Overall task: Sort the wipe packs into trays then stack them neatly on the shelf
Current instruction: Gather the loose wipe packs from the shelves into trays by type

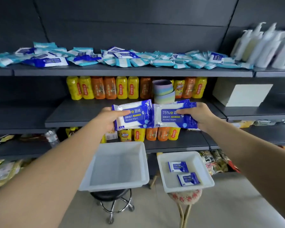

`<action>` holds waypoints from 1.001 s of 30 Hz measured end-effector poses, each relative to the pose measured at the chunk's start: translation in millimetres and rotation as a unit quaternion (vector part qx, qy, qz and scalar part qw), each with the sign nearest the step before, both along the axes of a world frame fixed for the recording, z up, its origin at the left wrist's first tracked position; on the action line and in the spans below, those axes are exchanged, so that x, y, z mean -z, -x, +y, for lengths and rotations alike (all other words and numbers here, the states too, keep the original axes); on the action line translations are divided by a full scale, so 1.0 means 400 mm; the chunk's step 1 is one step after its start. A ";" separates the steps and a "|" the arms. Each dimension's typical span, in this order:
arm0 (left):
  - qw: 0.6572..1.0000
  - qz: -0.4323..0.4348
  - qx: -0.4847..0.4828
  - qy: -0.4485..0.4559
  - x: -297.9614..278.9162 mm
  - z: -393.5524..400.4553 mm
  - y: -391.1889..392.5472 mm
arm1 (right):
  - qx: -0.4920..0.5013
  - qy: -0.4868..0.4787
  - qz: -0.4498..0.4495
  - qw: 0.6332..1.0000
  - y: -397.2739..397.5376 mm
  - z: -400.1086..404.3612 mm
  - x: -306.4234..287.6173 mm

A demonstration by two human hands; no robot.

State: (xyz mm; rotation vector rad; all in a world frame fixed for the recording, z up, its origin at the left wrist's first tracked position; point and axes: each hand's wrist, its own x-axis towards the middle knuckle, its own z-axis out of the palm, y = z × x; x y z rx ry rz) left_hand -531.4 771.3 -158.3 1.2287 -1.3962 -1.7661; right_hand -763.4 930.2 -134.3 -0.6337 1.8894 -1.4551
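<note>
Holding two blue-and-white alcohol wipe packs side by side at the centre of the frame, the person has one in each hand: the left hand point(108, 118) pinches the left pack point(132, 115) by its left edge, thumb on the front, and the right hand point(198, 116) grips the right pack point(172, 115) with its thumb laid across the print. The two packs touch or nearly touch along their inner edges.

Below them, toward the bottom centre, sit two white trays. The left tray point(95, 165) rests on a black swivel stool point(113, 201) and shows nothing inside; the right tray point(161, 163) sits on a floral-cushioned stool point(185, 195) and already holds two blue packs point(178, 167).

The likeliest slip, to my eye, is a mis-sort: both held packs match those in the right tray, so the left hand's pack has to cross over rather than drop straight down into the tray under it. A careless release from this height could also miss the rim, or land hard enough to tip a tray off its small round seat.

Across the upper part of the frame, the top shelf point(132, 72) carries a loose jumble of teal and blue packs point(122, 57), some close to the front edge, where a reaching arm could sweep them off.
</note>
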 end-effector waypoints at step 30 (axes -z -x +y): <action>0.937 -0.205 -0.001 -0.283 1.210 0.005 0.912 | 0.012 -0.326 -0.201 0.924 0.807 0.073 1.209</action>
